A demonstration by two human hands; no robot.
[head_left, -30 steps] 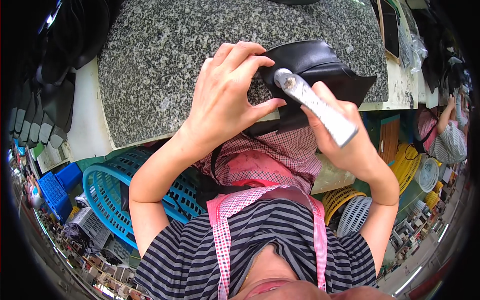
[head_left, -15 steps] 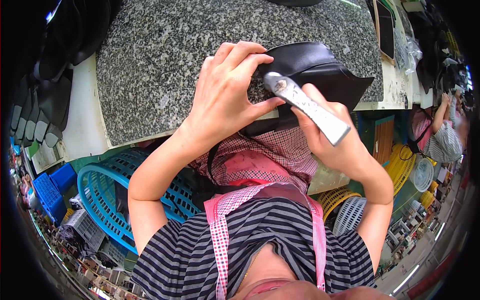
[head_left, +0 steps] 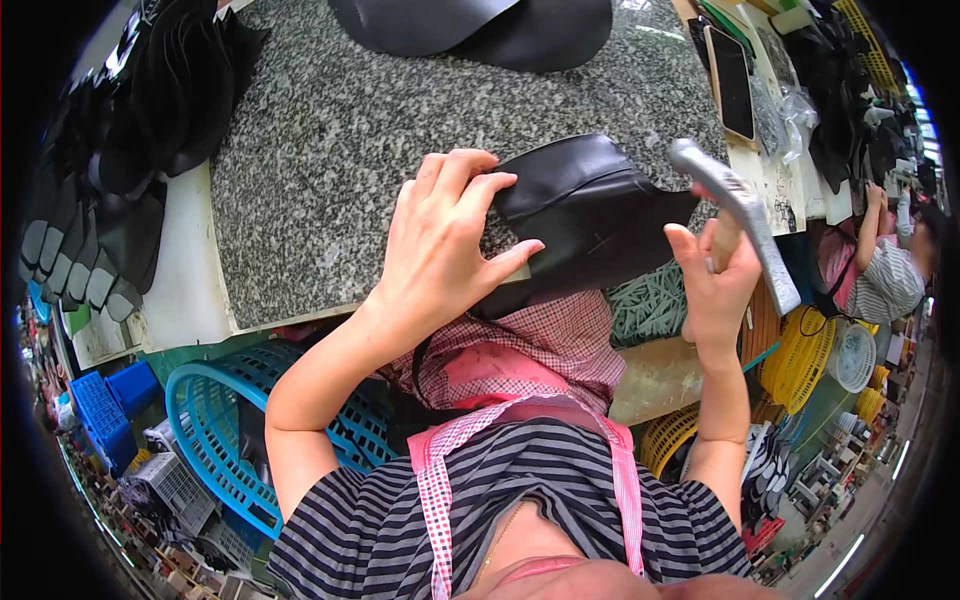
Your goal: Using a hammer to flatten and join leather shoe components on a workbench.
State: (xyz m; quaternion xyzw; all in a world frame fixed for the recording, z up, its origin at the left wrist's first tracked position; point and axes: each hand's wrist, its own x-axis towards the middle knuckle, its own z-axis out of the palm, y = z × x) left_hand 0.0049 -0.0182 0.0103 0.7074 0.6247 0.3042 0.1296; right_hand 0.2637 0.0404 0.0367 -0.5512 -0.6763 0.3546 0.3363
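A black leather piece (head_left: 600,205) with a curved top edge and a seam lies on the speckled stone slab (head_left: 330,180), its lower part hanging over the front edge onto the lap. My left hand (head_left: 440,235) is spread at its left side, fingertips and thumb touching the leather near that edge, with a wide gap between them. To the right, my right hand (head_left: 722,285) is closed round the pale handle of a hammer (head_left: 745,205), whose grey metal head is raised and apart from the leather.
Black sole-shaped sheets (head_left: 480,30) lie at the slab's far edge. Stacked black pieces (head_left: 150,110) stand at the left. A phone (head_left: 733,80) is at the far right. Below are a blue basket (head_left: 200,430), yellow baskets (head_left: 800,360) and pale green strips (head_left: 650,305). A co-worker (head_left: 890,270) sits at far right.
My right hand has swung the hammer away from the leather to the right. My left hand stays at the leather's edge. The view has shifted, showing more of the far sheets.
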